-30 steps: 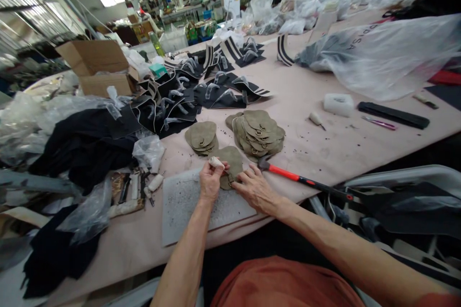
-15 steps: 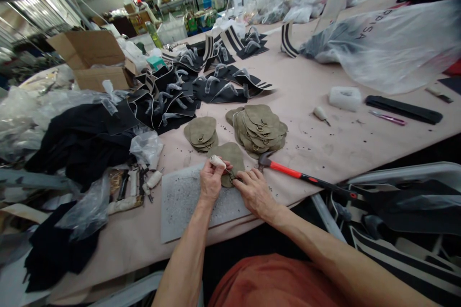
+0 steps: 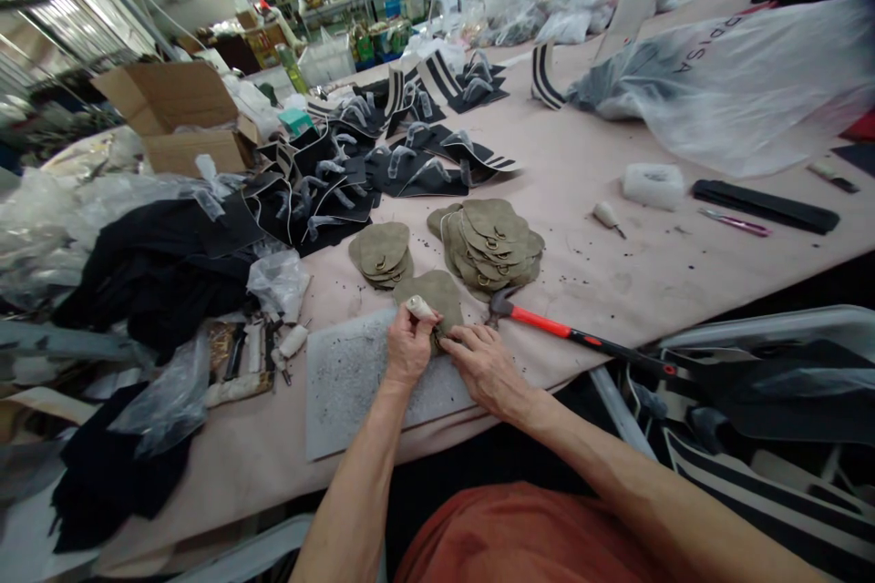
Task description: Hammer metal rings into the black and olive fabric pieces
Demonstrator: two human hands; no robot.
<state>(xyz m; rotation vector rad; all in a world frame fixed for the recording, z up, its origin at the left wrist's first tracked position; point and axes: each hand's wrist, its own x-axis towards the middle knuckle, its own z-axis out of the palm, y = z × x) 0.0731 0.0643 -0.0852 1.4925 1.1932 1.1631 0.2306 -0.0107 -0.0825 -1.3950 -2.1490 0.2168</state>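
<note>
Head view: olive piece (image 3: 446,293) partly under fingers (image 3: 465,348).

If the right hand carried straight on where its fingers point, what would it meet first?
Most likely the left hand, whose fingers lie just ahead over the olive piece; their separation in depth is hard to tell.

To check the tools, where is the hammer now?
In the head view, the hammer lies right of the right hand, its head by the larger olive stack.
</note>
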